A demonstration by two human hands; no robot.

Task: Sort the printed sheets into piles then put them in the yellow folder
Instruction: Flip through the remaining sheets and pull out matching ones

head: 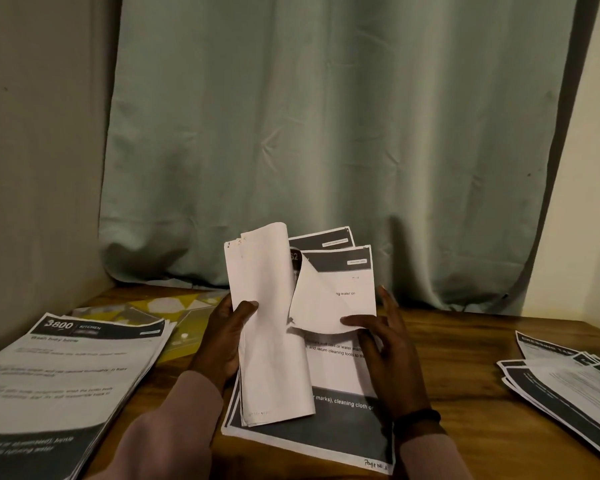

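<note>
I see a dark brown wooden counter [465, 348] with visible grain, pushed into a corner of the room. A pale green curtain [326, 133] hangs behind it from about 11 to 1 o'clock, its hem bunching on the counter's far edge. A beige wall [32, 133] closes the 9 o'clock side, and a cream wall [596, 168] shows at 2 o'clock. The light is dim and warm.

At 6 o'clock my left hand [227, 336] grips a folded-back bundle of printed sheets [271, 341], thumb curled over its blank face. My right hand [385, 348] pinches the curled corner of one sheet [323, 306] between thumb and fingers, the other fingers spread upward. Both rise from the central stack [326, 431], which lies on the counter with a dark band along its near edge.

At 8 o'clock a tall pile [66, 375] headed "3800 KITCHEN" sits on the counter. The yellow folder [187, 327] lies flat at 10 o'clock, just beyond that pile and partly tucked under it. At 4 o'clock a fanned pile [568, 382] rests well apart from the stack.
</note>
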